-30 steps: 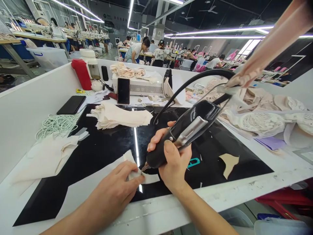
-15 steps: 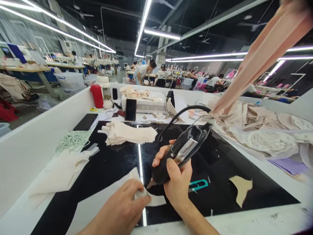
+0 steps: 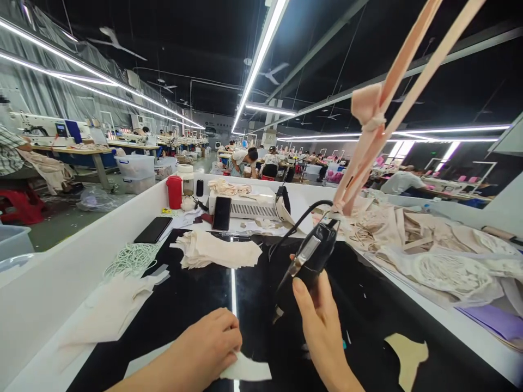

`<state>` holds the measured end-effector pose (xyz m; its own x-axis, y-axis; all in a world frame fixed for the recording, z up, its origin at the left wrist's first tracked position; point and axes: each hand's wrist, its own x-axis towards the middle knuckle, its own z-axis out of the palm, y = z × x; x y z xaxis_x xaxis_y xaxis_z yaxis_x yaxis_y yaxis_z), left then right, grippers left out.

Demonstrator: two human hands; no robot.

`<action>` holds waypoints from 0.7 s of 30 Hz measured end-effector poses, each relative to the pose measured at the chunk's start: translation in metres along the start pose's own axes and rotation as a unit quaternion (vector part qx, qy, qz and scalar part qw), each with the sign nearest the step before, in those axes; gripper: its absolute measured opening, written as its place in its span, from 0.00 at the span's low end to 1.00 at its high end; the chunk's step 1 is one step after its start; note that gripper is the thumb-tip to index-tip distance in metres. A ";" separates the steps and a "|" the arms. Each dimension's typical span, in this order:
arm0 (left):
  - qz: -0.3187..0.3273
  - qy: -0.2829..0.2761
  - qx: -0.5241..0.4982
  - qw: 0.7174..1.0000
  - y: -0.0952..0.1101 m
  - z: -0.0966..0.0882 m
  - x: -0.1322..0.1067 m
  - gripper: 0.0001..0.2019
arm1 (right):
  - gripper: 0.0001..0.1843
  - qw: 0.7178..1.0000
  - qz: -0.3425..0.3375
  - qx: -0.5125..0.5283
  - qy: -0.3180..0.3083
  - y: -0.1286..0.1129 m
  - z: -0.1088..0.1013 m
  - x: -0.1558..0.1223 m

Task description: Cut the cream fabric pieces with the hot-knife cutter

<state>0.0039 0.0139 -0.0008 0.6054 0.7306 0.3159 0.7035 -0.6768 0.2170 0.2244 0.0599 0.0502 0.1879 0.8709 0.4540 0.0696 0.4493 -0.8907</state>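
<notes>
The right hand (image 3: 321, 316) is gripping a black handheld tool (image 3: 314, 260), its thumb lying along the near side and its other fingers wrapping round behind. The tool is hanging from a pink strap (image 3: 365, 147), its tip pointing down and standing apart from the cloth piece (image 3: 250, 369). The left hand (image 3: 212, 343) is curling its fingers over that cloth's end on the black board (image 3: 368, 316); whether it is pinching, I cannot tell.

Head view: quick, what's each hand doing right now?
Left hand: fingers curled, touching the white piece; grip cannot be told.
Right hand: closed, holding the black handheld tool.
</notes>
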 end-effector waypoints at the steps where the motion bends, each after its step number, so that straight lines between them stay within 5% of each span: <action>1: 0.014 0.014 0.008 1.000 -0.002 0.004 0.000 0.11 | 0.33 0.999 -0.006 -0.013 0.033 0.002 -0.005 -0.001; 3: 0.035 0.036 0.024 0.998 -0.005 0.008 0.000 0.11 | 0.33 0.991 -0.044 -0.013 0.126 0.006 -0.014 -0.007; 6: 0.000 0.016 -0.006 1.000 -0.008 0.000 0.002 0.10 | 0.16 0.973 -0.112 -0.014 0.201 0.011 -0.025 -0.023; 7: -0.031 0.004 -0.036 0.999 -0.009 -0.007 0.005 0.10 | 0.08 0.978 -0.123 -0.031 0.168 0.013 -0.026 -0.029; 9: -0.095 -0.003 -0.108 0.990 -0.010 -0.024 0.013 0.09 | 0.05 0.985 -0.153 -0.081 0.007 0.019 -0.023 -0.040; 12: -0.144 0.024 -0.186 0.972 -0.016 -0.047 0.031 0.08 | 0.17 0.954 -0.163 -0.135 -0.213 0.030 -0.008 -0.052; 18: -0.185 0.098 -0.245 0.947 -0.039 -0.066 0.060 0.15 | 0.15 0.922 0.010 -0.103 -0.372 0.044 0.042 -0.055; 21: -0.209 0.129 -0.260 0.934 -0.058 -0.076 0.064 0.20 | 0.13 0.935 0.036 -0.081 -0.343 0.041 0.056 -0.041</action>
<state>-0.0262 0.0931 0.0775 0.1611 0.9401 0.3003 0.5421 -0.3386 0.7691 0.1644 0.0539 -0.0038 -0.4720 0.8448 0.2519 0.2383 0.3974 -0.8861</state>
